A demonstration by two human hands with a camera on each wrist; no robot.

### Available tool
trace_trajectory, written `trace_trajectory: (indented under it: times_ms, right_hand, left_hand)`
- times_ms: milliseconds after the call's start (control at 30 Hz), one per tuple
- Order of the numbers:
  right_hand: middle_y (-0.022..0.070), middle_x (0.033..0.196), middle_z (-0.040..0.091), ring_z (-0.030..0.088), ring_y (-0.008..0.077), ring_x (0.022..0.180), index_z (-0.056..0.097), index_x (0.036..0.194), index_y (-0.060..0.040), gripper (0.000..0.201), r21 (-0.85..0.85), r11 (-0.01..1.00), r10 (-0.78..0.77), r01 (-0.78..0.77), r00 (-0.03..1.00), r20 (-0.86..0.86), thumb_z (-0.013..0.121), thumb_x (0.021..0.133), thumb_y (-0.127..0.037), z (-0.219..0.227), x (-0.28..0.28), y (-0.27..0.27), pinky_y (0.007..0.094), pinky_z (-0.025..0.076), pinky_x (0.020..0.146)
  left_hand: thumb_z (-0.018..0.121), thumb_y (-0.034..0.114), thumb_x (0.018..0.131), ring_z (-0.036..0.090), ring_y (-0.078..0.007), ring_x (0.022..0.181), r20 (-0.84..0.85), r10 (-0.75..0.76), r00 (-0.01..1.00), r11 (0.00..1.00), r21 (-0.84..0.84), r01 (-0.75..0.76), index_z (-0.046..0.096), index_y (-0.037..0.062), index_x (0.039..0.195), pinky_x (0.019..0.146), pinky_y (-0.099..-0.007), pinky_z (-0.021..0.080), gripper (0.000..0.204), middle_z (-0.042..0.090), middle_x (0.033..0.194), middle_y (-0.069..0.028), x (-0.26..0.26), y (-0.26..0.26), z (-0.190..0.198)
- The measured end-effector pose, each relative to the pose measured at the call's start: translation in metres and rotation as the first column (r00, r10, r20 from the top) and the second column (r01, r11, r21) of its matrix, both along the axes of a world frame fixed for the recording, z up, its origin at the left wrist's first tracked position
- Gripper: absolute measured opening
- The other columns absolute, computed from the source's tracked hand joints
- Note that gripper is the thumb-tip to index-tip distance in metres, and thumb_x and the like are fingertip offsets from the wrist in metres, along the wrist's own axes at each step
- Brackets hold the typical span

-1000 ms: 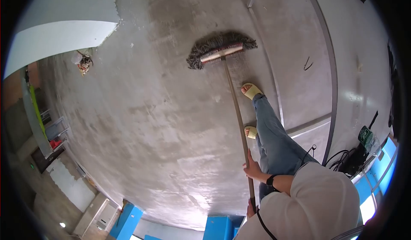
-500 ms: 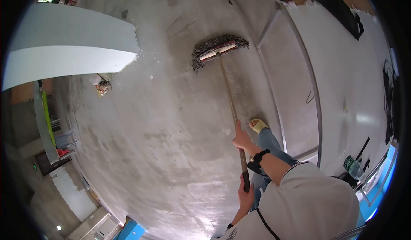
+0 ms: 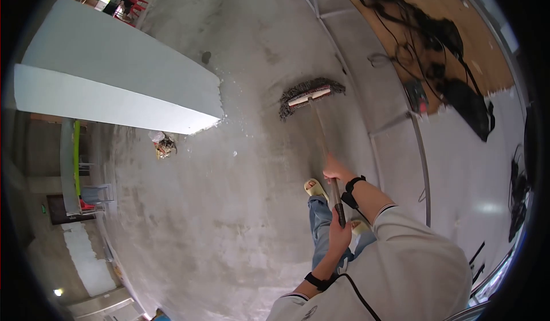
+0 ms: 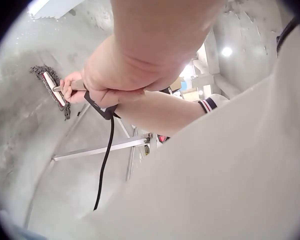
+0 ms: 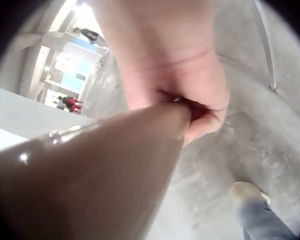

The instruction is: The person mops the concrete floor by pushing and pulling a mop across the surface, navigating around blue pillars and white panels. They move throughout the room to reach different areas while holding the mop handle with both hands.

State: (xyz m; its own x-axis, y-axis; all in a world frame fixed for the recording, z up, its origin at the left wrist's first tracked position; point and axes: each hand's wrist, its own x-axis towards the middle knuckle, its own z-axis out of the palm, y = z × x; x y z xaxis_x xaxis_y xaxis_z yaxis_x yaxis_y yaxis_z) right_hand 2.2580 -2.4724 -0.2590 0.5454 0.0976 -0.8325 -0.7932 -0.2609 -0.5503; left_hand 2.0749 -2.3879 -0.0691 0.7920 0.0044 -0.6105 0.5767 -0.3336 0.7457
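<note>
A mop with grey strands (image 3: 312, 86) lies against the floor in the upper middle of the head view, its pole (image 3: 321, 127) slanting down toward the person. My right hand (image 3: 337, 169) grips the pole partway along. Lower down, my left hand (image 3: 340, 236) holds the pole beside its dark end grip (image 3: 340, 213). In the left wrist view my left hand (image 4: 120, 75) is close up, with the right hand (image 4: 71, 89) beyond it near the mop head (image 4: 54, 86). The right wrist view shows curled fingers of my right hand (image 5: 190, 95) around the pole (image 5: 90, 165).
A white pillar (image 3: 132, 69) stands at the left, with a small pile of litter (image 3: 164, 147) near its base. Metal bars (image 3: 423, 166) border a white panel at the right. Black bags and cables (image 3: 458, 100) lie at upper right. People are visible far off near a window.
The head view has turned, so the pillar and litter appear farther right and lower. Both hands and the pole's end are higher in view, and the feet have shifted. Both hands still hold the pole.
</note>
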Motion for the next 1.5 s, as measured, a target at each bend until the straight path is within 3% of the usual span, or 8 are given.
trace_trajectory:
  times_ms: [233, 367, 633, 767, 867, 1033, 1300, 1500]
  right_hand:
    - [0.0193, 0.084, 0.059, 0.062, 0.0260, 0.060, -0.001, 0.151, -0.0227, 0.093, 0.035, 0.997, -0.070, 0.071, 0.997, -0.030, 0.049, 0.079, 0.008, 0.012, 0.146, 0.023, 0.0398, 0.053, 0.046]
    - [0.0166, 0.075, 0.060, 0.062, 0.0259, 0.056, 0.005, 0.151, -0.0220, 0.093, 0.019, 0.997, -0.077, 0.077, 0.997, -0.001, 0.052, 0.077, 0.008, 0.021, 0.215, 0.029, 0.0390, 0.052, 0.047]
    - [0.0223, 0.087, 0.063, 0.066, 0.0293, 0.060, -0.003, 0.151, -0.0078, 0.094, -0.158, 0.980, 0.115, -0.124, 0.991, -0.062, 0.055, 0.078, 0.003, -0.019, 0.361, -0.002, 0.0406, 0.057, 0.055]
    - [0.0211, 0.077, 0.063, 0.066, 0.0276, 0.057, -0.009, 0.148, 0.0004, 0.094, -0.246, 0.940, 0.235, -0.238, 0.971, -0.043, 0.055, 0.079, -0.001, -0.041, 0.475, -0.014, 0.0382, 0.055, 0.054]
    - [0.0217, 0.077, 0.064, 0.065, 0.0275, 0.056, -0.015, 0.148, -0.0006, 0.094, 0.167, 0.985, 0.016, -0.038, 0.991, 0.133, 0.052, 0.081, 0.000, -0.109, 0.538, -0.047, 0.0395, 0.054, 0.051]
    - [0.0225, 0.079, 0.064, 0.065, 0.0286, 0.055, -0.023, 0.146, -0.0056, 0.095, -0.130, 0.983, 0.127, -0.133, 0.991, -0.049, 0.047, 0.082, 0.005, -0.057, 0.662, -0.045, 0.0389, 0.053, 0.047]
    - [0.0306, 0.087, 0.065, 0.068, 0.0323, 0.058, -0.029, 0.141, -0.0012, 0.102, -0.338, 0.923, 0.287, -0.186, 0.916, 0.279, 0.052, 0.079, 0.003, -0.123, 0.594, 0.004, 0.0415, 0.056, 0.054]
    - [0.0181, 0.065, 0.062, 0.063, 0.0273, 0.049, -0.038, 0.138, -0.0124, 0.112, 0.138, 0.986, -0.093, 0.091, 0.996, 0.009, 0.054, 0.076, 0.005, -0.065, 0.519, 0.080, 0.0399, 0.050, 0.043]
  left_hand:
    - [0.056, 0.013, 0.082, 0.059, -0.0376, 0.109, -0.125, -0.078, 0.989, 0.992, -0.107, 0.064, 0.028, -0.0068, 0.143, 0.091, -0.0379, 0.046, 0.069, 0.057, 0.117, -0.0285, 0.157, 0.048, 0.010]
    - [0.052, 0.012, 0.080, 0.057, -0.0493, 0.096, 0.184, -0.105, 0.977, 0.993, 0.072, 0.093, 0.023, -0.0084, 0.142, 0.082, -0.0508, 0.046, 0.071, 0.059, 0.102, -0.0329, 0.219, 0.046, -0.005]
    - [0.050, 0.011, 0.085, 0.053, -0.0477, 0.111, -0.142, -0.241, 0.960, 0.970, 0.003, 0.244, 0.015, -0.0098, 0.145, 0.094, -0.0460, 0.043, 0.072, 0.050, 0.122, -0.0366, 0.364, 0.016, -0.020]
    - [0.050, 0.010, 0.085, 0.055, -0.0505, 0.101, -0.084, -0.277, 0.957, 0.956, 0.079, 0.284, 0.012, -0.0082, 0.146, 0.088, -0.0497, 0.044, 0.074, 0.053, 0.114, -0.0378, 0.478, -0.001, -0.053]
    - [0.050, 0.006, 0.085, 0.050, -0.0477, 0.116, 0.053, -0.306, 0.951, 0.945, 0.136, 0.296, 0.008, -0.0053, 0.148, 0.097, -0.0444, 0.042, 0.077, 0.047, 0.129, -0.0361, 0.536, -0.015, -0.089]
    - [0.052, 0.007, 0.085, 0.045, -0.0475, 0.123, 0.065, -0.191, 0.980, 0.982, 0.017, 0.190, 0.012, -0.0069, 0.146, 0.103, -0.0442, 0.037, 0.074, 0.040, 0.137, -0.0351, 0.633, -0.028, -0.123]
    - [0.053, 0.014, 0.087, 0.050, -0.0477, 0.117, -0.157, -0.165, 0.974, 0.939, 0.277, 0.204, 0.029, -0.0039, 0.140, 0.098, -0.0469, 0.042, 0.061, 0.050, 0.125, -0.0348, 0.577, 0.018, -0.109]
    - [0.055, 0.021, 0.088, 0.058, -0.0492, 0.095, -0.177, -0.217, 0.960, 0.900, 0.345, 0.267, 0.045, -0.0013, 0.113, 0.080, -0.0533, 0.046, 0.035, 0.060, 0.098, -0.0314, 0.548, 0.092, 0.018]
